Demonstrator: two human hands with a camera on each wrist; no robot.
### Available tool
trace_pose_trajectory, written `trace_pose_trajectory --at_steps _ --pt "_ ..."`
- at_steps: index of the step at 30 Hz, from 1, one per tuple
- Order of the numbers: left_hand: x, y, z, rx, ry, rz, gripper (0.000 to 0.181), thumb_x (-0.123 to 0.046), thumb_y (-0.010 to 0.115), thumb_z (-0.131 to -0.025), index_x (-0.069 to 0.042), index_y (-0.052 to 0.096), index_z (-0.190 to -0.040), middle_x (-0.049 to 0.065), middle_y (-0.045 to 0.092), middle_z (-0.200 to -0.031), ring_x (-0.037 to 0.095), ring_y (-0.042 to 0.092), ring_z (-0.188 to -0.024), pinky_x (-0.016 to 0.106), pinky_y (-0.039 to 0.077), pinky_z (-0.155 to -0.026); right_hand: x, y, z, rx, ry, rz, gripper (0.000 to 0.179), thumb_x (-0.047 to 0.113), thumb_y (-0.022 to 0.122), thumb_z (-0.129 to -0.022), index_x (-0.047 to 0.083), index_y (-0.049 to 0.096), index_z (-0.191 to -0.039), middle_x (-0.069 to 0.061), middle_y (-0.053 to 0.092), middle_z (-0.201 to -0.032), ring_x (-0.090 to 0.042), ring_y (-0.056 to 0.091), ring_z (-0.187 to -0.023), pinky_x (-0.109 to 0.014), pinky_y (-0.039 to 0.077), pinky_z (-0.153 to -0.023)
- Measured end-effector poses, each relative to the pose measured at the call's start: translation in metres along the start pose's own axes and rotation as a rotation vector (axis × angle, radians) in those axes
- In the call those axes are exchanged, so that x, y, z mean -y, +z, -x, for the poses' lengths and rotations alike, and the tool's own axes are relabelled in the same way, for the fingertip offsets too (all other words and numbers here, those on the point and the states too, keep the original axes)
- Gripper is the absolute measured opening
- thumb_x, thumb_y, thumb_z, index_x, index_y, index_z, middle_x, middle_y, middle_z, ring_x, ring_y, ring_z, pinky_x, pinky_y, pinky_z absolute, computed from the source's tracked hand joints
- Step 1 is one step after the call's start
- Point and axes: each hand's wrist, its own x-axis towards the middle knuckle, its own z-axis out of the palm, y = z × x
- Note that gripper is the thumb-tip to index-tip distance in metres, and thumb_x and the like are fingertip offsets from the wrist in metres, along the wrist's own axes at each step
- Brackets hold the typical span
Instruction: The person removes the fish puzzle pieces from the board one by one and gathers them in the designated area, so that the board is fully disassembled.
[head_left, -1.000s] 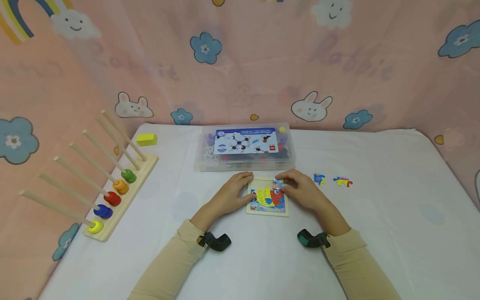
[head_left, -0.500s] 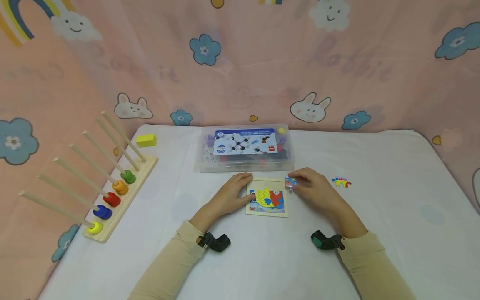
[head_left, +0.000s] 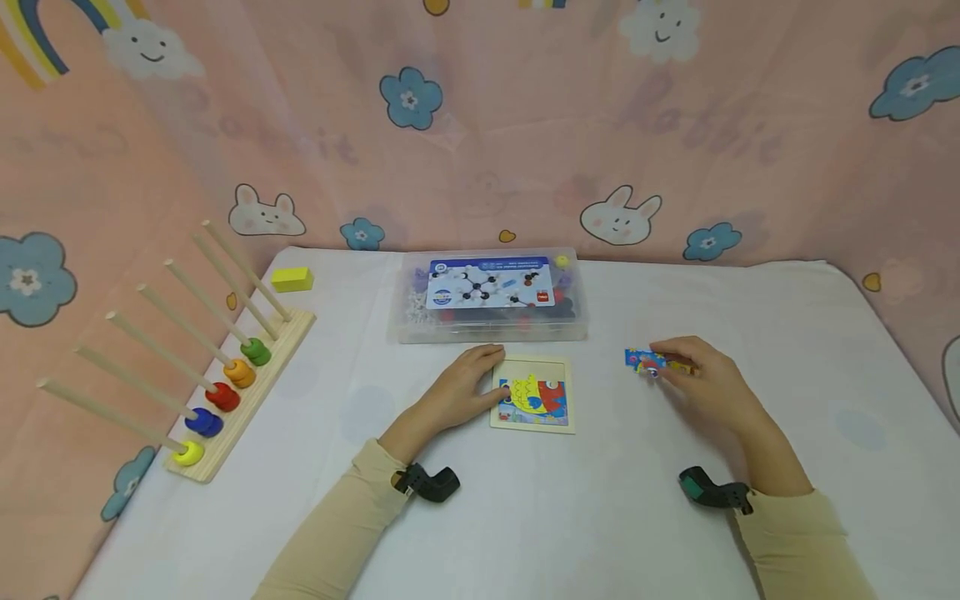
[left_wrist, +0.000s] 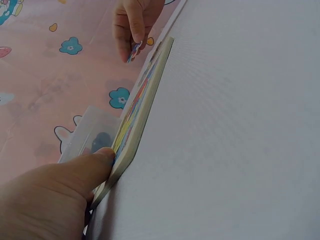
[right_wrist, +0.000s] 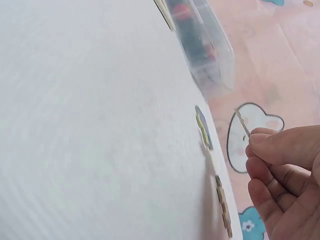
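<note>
My left hand [head_left: 457, 392] holds the left side of a wooden jigsaw tray [head_left: 534, 361], its thumb [left_wrist: 102, 157] over the picture's edge and its fingers at the far left corner. A yellow, red and blue fish picture [head_left: 531, 397] fills the lower part of the tray; the upper strip is bare wood. Away to the right, my right hand [head_left: 708, 379] pinches a small jigsaw piece [right_wrist: 242, 121] between thumb and fingers, raised over the table. Below it lie a blue loose piece [right_wrist: 202, 129] and a yellow-red loose piece [right_wrist: 223, 206], partly covered by the hand in the head view.
A clear plastic box [head_left: 491, 325] with a molecule-model label stands behind the tray. On the left is a wooden peg stand [head_left: 258, 408] with tall rods and coloured rings. A yellow block [head_left: 292, 279] sits near its far end. A printed pink cloth [head_left: 480, 125] hangs behind the table.
My right hand has lifted the piece from the tray's upper right corner and carried it right, over the loose pieces. My left hand has stayed on the tray.
</note>
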Motion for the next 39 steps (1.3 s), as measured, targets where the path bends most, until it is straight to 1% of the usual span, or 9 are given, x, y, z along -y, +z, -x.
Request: trace_pose_trajectory --at_steps 2,5,9,12,18,22,25,29,39 --pt "0.0 0.0 0.0 0.003 -0.001 0.003 0.062 -0.031 0.064 -0.09 -0.001 0.044 -0.14 0.01 0.043 -0.146 0.025 0.036 -0.138 0.037 0.03 -0.115 -0.006 -0.004 0.004 -0.021 0.014 0.007 0.032 0.012 0.06 -0.093 0.002 0.059 -0.123 -0.016 0.057 -0.121 -0.022 0.053 -0.103 -0.007 0.039 -0.076" --pt "0.0 0.0 0.0 0.006 -0.004 0.005 0.062 -0.031 0.064 -0.091 -0.001 0.044 -0.14 0.01 0.042 -0.146 0.025 0.035 -0.138 0.038 0.03 -0.115 -0.014 -0.011 0.008 -0.026 0.058 0.007 0.033 0.013 0.057 -0.095 0.001 0.057 -0.126 -0.018 0.054 -0.124 -0.035 0.053 -0.108 -0.013 0.045 -0.082" --pt "0.0 -0.001 0.001 0.002 -0.003 0.001 0.061 -0.031 0.064 -0.091 -0.001 0.044 -0.14 0.011 0.042 -0.146 0.025 0.035 -0.138 0.038 0.031 -0.114 -0.025 -0.018 0.013 -0.034 0.099 0.0 0.035 0.014 0.053 -0.097 0.0 0.053 -0.129 -0.022 0.049 -0.13 -0.044 0.049 -0.116 -0.049 0.046 -0.093" --pt "0.0 -0.001 0.001 -0.006 0.003 -0.005 0.062 -0.031 0.065 -0.09 -0.001 0.045 -0.14 0.011 0.043 -0.146 0.025 0.036 -0.137 0.038 0.031 -0.114 -0.033 -0.021 0.017 -0.048 0.134 -0.003 0.036 0.015 0.05 -0.098 -0.001 0.052 -0.13 -0.024 0.047 -0.133 -0.047 0.047 -0.118 -0.063 0.04 -0.091" --pt "0.001 0.0 0.001 -0.006 0.014 0.002 0.062 -0.032 0.064 -0.09 -0.001 0.045 -0.14 0.011 0.043 -0.146 0.025 0.035 -0.138 0.038 0.031 -0.114 -0.048 -0.027 0.024 -0.076 0.191 0.035 0.037 0.018 0.049 -0.099 0.0 0.051 -0.131 -0.026 0.046 -0.134 -0.048 0.045 -0.118 -0.063 0.04 -0.092" --pt "0.001 0.001 0.0 -0.004 0.008 0.003 0.062 -0.031 0.064 -0.09 0.0 0.045 -0.14 0.011 0.042 -0.146 0.025 0.035 -0.138 0.038 0.031 -0.115 -0.056 -0.027 0.026 -0.105 0.195 0.088 0.036 0.019 0.049 -0.099 0.0 0.053 -0.129 -0.026 0.048 -0.132 -0.045 0.047 -0.116 -0.052 0.045 -0.094" --pt "0.001 0.001 0.001 -0.004 0.004 0.001 0.061 -0.031 0.065 -0.09 -0.001 0.045 -0.14 0.01 0.043 -0.146 0.025 0.035 -0.138 0.038 0.031 -0.115 -0.062 -0.025 0.026 -0.118 0.211 0.101 0.036 0.017 0.05 -0.099 -0.001 0.052 -0.129 -0.027 0.048 -0.132 -0.046 0.047 -0.116 -0.053 0.045 -0.093" --pt "0.001 0.001 0.001 -0.003 0.001 0.001 0.061 -0.031 0.065 -0.09 -0.001 0.045 -0.14 0.01 0.043 -0.146 0.025 0.036 -0.138 0.038 0.031 -0.114 -0.069 -0.022 0.026 -0.126 0.246 0.091 0.036 0.017 0.049 -0.099 -0.001 0.052 -0.13 -0.029 0.046 -0.133 -0.05 0.044 -0.118 -0.064 0.04 -0.091" --pt "0.0 0.0 0.002 -0.007 0.0 0.004 0.061 -0.031 0.065 -0.09 -0.001 0.045 -0.14 0.01 0.043 -0.146 0.025 0.035 -0.138 0.038 0.031 -0.114 -0.071 -0.019 0.027 -0.155 0.237 0.08 0.033 0.013 0.049 -0.098 -0.002 0.054 -0.127 -0.029 0.046 -0.133 -0.05 0.043 -0.118 -0.065 0.039 -0.092"
